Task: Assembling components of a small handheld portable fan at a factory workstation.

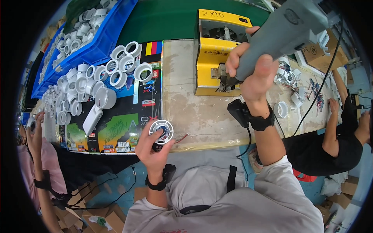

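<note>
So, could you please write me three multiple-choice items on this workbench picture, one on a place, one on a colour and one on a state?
1. Where does the small round white part with wires sit?
A. in the blue bin
B. in the left hand, at the bench's near edge
C. on top of the yellow machine

2. What colour is the machine behind the right hand?
A. yellow
B. red
C. white

3. How is the grey power tool held?
A. lying flat on the bench
B. hanging free with no hand on it
C. gripped by the right hand, raised above the bench

Answers:
1 B: the left hand has its fingers on the part.
2 A: its casing is yellow.
3 C: the right hand is wrapped round the tool's handle.
</note>
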{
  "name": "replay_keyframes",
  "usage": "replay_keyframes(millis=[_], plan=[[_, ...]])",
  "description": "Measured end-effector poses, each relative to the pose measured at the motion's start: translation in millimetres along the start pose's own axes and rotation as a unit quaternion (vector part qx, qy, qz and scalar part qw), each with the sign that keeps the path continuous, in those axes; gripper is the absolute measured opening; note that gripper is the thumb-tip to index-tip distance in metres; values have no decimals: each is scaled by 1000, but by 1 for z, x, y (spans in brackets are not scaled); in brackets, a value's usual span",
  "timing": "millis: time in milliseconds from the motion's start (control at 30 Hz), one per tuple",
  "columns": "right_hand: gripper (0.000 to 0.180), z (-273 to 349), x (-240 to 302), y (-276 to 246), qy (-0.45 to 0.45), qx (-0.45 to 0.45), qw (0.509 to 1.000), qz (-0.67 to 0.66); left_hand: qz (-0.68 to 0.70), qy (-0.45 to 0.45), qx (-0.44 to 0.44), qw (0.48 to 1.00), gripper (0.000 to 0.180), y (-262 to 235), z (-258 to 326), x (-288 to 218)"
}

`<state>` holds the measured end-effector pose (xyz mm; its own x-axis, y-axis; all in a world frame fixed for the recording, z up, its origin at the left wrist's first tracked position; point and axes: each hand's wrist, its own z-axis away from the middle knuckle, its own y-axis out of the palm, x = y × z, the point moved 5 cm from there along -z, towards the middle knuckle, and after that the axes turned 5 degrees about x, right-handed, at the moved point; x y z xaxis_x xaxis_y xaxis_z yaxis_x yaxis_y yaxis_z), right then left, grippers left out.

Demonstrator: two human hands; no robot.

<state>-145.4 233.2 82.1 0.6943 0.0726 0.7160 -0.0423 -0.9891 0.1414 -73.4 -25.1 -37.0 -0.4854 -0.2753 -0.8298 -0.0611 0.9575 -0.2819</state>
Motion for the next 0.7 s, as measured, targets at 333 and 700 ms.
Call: replay_keyframes(millis=[333,700], plan=[[89,24,44,16,108,93,976,-166,-28,49,30,998,41,5,-2,-32],[86,53,88,69,210,186,941,-189,-1,137,89,987,40,24,-2,-76]])
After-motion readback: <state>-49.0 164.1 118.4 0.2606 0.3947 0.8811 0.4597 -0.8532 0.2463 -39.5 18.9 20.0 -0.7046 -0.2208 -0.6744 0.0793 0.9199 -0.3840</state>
